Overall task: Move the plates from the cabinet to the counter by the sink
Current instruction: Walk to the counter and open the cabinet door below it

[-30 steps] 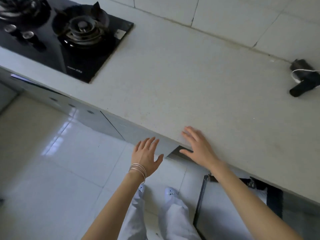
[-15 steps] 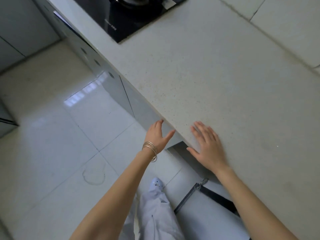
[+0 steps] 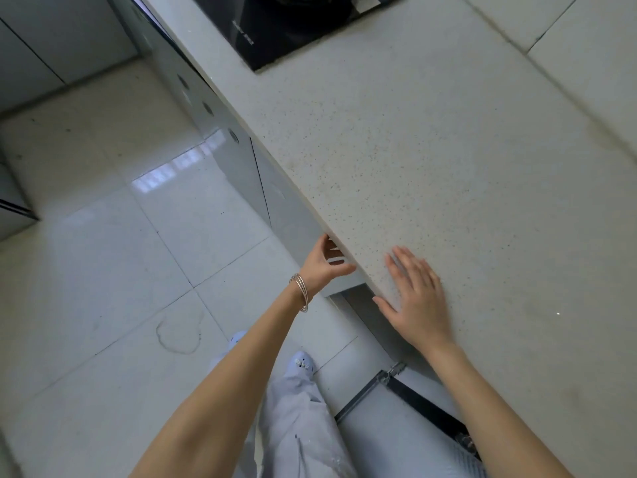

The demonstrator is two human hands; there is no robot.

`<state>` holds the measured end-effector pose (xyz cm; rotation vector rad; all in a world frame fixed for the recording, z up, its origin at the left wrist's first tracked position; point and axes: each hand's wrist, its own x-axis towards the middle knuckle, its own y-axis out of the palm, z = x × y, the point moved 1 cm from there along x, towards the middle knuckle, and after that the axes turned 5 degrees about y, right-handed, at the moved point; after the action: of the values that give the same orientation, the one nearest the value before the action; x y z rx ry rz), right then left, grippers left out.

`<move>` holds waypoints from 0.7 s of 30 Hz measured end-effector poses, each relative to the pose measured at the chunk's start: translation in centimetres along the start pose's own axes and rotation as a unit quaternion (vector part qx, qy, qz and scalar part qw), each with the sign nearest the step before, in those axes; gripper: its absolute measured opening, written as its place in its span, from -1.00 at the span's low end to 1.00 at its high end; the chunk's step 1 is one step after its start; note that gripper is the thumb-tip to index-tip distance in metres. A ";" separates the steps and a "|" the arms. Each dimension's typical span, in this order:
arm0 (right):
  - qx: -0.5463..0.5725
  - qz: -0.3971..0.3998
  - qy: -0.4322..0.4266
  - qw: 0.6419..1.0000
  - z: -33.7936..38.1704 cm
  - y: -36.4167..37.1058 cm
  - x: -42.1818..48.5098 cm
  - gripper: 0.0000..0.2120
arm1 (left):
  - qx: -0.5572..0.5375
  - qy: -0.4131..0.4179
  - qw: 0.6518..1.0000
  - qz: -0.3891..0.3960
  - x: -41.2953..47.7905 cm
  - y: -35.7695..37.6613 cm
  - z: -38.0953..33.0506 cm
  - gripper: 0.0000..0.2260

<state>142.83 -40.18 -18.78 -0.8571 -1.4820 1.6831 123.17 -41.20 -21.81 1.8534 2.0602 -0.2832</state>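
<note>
The left hand (image 3: 322, 267) has been brought to the cabinet door (image 3: 296, 215) under the counter (image 3: 448, 167) — grip cannot be told — so opening seems next; the right hand (image 3: 418, 298) is laid flat, empty.

Left hand (image 3: 319, 267): at the counter's (image 3: 431, 150) near edge, fingers reaching under its lip, partly hidden.
Right hand (image 3: 417, 298): flat on the counter, fingers straight.
Cooktop (image 3: 293, 25): black, far end.
Cabinet door (image 3: 386, 443): open, near right.

pale speckled counter (image 3: 413, 160); black hob (image 3: 293, 25) inset; right hand (image 3: 418, 298) flat on it
</note>
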 end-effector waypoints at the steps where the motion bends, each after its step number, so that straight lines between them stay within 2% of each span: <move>1: 0.000 0.000 0.000 1.000 0.0 0.0 0.0 -0.34 | -0.010 -0.007 1.000 0.006 -0.1 0.2 0.1 -0.27; 8: 0.004 0.001 0.000 1.000 0.1 -0.1 -0.1 -0.34 | -0.034 -0.016 0.999 0.001 -0.6 0.6 -0.2 -0.28; 12: 0.000 0.025 0.009 1.000 0.1 0.0 -0.1 -0.31 | 0.009 -0.021 1.000 -0.005 -1.8 -0.2 0.4 -0.15; 18: -0.019 0.075 0.027 0.997 1.1 -0.1 -0.4 -0.14 | 0.100 -0.016 0.995 0.003 -4.6 -3.5 0.9 -0.23; 21: 0.010 0.075 0.034 0.997 3.5 -0.2 -1.0 -0.14 | 0.132 -0.018 0.991 0.000 -6.0 -5.5 1.2 -0.25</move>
<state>140.41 -42.81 -18.11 -1.0274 -1.3823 1.7563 118.40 -47.81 -21.06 1.9801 2.0804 -0.6106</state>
